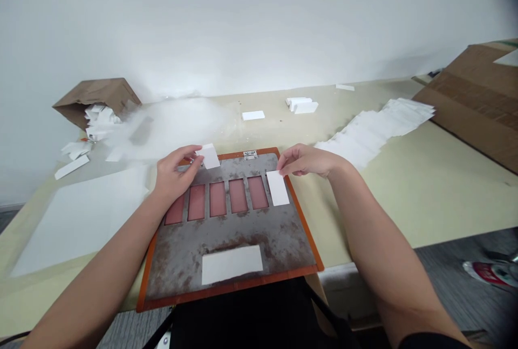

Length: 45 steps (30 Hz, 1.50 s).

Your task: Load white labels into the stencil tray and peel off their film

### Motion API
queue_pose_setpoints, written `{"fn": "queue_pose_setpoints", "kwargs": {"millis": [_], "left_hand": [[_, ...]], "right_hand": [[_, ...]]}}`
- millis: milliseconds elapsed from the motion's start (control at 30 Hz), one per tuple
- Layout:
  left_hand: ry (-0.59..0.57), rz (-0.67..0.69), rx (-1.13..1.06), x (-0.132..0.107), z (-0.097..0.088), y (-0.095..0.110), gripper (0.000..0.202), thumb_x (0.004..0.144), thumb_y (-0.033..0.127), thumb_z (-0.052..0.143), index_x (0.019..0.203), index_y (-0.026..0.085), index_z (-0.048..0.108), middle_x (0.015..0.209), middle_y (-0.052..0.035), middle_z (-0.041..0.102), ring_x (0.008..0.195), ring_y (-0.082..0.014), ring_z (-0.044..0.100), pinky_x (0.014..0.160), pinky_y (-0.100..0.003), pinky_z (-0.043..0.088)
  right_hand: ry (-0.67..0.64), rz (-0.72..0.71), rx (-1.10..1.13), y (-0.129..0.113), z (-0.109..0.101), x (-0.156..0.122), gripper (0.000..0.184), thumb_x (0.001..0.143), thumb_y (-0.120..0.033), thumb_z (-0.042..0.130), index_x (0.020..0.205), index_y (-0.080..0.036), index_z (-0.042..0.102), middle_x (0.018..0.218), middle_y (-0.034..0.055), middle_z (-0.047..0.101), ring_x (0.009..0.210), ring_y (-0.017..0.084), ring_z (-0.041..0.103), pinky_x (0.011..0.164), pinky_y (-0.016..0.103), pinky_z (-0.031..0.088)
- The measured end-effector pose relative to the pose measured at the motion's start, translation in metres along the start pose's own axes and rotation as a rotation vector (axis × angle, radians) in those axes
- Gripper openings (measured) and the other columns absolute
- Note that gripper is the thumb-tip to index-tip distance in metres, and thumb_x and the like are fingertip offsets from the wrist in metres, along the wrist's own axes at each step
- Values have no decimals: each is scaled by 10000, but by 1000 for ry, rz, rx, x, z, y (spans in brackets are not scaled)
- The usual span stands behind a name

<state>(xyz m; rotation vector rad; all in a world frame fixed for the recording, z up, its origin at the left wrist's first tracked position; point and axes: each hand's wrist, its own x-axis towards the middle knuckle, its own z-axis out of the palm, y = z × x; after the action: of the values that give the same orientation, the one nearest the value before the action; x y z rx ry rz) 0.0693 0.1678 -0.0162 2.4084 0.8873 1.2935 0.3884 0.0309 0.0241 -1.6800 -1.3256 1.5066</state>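
A grey metal plate with brown stains lies in an orange frame before me. Across it runs a row of several reddish rectangular slots. My right hand pinches the top of a white card, which lies at or just over the row's right end. Between the thumb and fingers of my left hand is another white card, tilted above the plate's far left part. A wide white strip is on the plate's near edge. Metal hinges show at the far edge.
White sheets fan out at right, beside a large cardboard box. A brown paper bag at left spills white pieces. Small white blocks stand near the wall. A white sheet covers the table's left side.
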Motion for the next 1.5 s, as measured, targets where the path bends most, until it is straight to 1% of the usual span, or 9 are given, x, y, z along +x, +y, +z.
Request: {"fn": "queue_pose_setpoints", "kwargs": {"millis": [200, 467, 833, 933, 1000, 1100, 1167, 1300, 1500], "left_hand": [[-10, -14, 21, 0, 0, 1, 222, 877, 361, 640, 1041, 227, 710, 871, 4, 746, 731, -125, 700, 768, -275, 616], [-10, -8, 24, 1, 0, 3, 215, 876, 362, 642, 1035, 231, 707, 865, 1, 746, 731, -132, 701, 761, -282, 611], [-8, -3, 7, 0, 0, 2, 219, 880, 342, 648, 1055, 225, 707, 875, 2, 738, 731, -120, 689, 753, -269, 617], [-5, 2, 3, 0, 0, 2, 216, 878, 334, 652, 1051, 219, 709, 870, 1, 735, 727, -117, 688, 745, -262, 615], [-5, 1, 2, 0, 1, 1, 214, 876, 335, 654, 1047, 219, 709, 860, 3, 732, 722, -117, 687, 741, -261, 614], [-13, -5, 2, 0, 0, 1, 219, 880, 345, 648, 1054, 225, 705, 868, 2, 732, 735, -123, 690, 754, -275, 618], [-17, -7, 1, 0, 0, 1, 222, 883, 348, 644, 1059, 227, 703, 875, 1, 733, 740, -125, 690, 762, -281, 619], [-16, -8, 2, 0, 0, 1, 218, 881, 349, 644, 1051, 227, 703, 861, 2, 729, 739, -124, 687, 766, -279, 616], [-16, -17, 3, 0, 1, 2, 220, 880, 354, 640, 1050, 230, 704, 874, 0, 732, 742, -128, 691, 760, -280, 619]], "right_hand": [[4, 7, -23, 1, -1, 0, 166, 624, -281, 794, 739, -203, 704, 653, -15, 567, 556, 86, 399, 518, 271, 260], [15, 5, -18, -1, 1, 0, 164, 603, -289, 806, 704, -213, 702, 630, -13, 561, 556, 97, 395, 522, 282, 266], [3, -8, -28, 1, 0, 1, 174, 607, -300, 806, 713, -207, 704, 631, -10, 565, 554, 94, 402, 512, 273, 260], [14, -4, -50, 1, 1, 1, 181, 603, -320, 802, 709, -208, 707, 635, -10, 566, 565, 98, 408, 524, 273, 282], [30, -9, -81, 0, 1, 1, 184, 602, -337, 796, 712, -213, 717, 648, -7, 577, 596, 112, 438, 549, 274, 318], [56, -43, -124, 0, 1, 0, 163, 613, -339, 780, 717, -222, 733, 731, 15, 633, 711, 153, 524, 637, 289, 393], [58, -64, -137, 0, 1, 0, 138, 627, -331, 767, 714, -227, 739, 766, 19, 650, 762, 169, 547, 689, 300, 416], [46, -62, -153, 2, 1, 3, 130, 624, -323, 771, 705, -226, 743, 725, 8, 634, 733, 165, 537, 692, 309, 420], [62, -57, -152, 5, 2, 7, 159, 600, -331, 793, 690, -214, 735, 704, 9, 637, 719, 165, 548, 694, 315, 429]]}}
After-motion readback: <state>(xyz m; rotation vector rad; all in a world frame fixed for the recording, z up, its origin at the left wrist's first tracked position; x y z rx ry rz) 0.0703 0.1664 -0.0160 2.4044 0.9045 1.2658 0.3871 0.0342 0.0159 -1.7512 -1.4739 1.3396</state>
